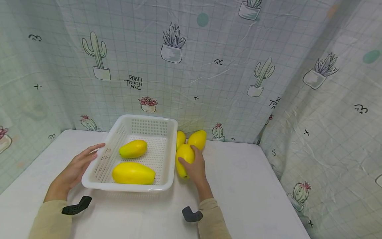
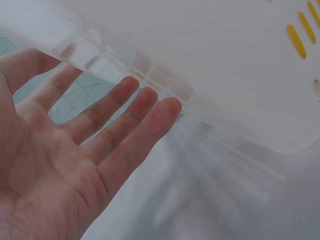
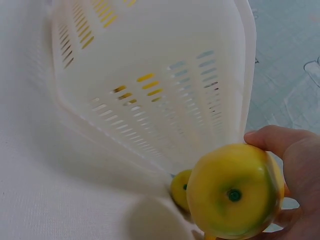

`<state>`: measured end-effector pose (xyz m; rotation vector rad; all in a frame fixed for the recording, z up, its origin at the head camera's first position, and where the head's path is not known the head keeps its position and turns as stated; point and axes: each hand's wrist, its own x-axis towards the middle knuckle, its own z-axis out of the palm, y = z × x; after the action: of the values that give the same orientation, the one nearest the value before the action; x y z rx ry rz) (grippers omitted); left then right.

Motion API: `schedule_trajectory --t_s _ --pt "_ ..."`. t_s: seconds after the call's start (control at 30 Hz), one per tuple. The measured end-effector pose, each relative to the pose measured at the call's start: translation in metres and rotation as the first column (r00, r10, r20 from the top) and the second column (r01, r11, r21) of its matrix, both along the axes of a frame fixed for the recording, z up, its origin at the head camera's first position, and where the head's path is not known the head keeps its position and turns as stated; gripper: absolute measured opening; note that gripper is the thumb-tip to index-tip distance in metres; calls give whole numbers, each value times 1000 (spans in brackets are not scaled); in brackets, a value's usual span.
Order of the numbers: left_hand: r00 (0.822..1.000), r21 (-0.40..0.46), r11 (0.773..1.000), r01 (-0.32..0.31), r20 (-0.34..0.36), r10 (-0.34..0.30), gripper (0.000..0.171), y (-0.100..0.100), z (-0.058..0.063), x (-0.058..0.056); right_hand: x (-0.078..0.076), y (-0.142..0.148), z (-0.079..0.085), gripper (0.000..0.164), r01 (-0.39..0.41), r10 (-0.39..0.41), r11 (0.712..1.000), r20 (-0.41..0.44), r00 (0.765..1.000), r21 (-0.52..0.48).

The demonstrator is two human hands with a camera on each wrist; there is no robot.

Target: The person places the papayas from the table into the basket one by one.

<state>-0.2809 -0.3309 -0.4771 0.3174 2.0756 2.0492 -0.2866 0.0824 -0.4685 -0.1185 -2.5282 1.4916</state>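
A yellow papaya is in the grip of my right hand, thumb on one side and fingers on the other, just right of a white plastic basket. The right wrist view has the held papaya end-on, its green stem mark facing the camera. My left hand is at the basket's left side; in the left wrist view its fingers are nearly straight, tips right at the wall. Inside the basket lie a smaller papaya with a greenish end and a larger one.
Behind the held fruit, two more yellow papayas lie by the basket's right side. The white table extends to the right. A cactus-print curtain hangs behind and along both sides.
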Motion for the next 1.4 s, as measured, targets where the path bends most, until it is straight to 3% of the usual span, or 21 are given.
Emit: schedule_trajectory --t_s 0.23,1.4 --pt "999 26 999 34 -6 -34 47 0 0 0 3 0 5 70 6 -6 1000 -3 1000 -7" --pt "1000 0 1000 -4 7 4 47 1 0 0 4 2 9 70 3 -4 1000 -36 999 -8"
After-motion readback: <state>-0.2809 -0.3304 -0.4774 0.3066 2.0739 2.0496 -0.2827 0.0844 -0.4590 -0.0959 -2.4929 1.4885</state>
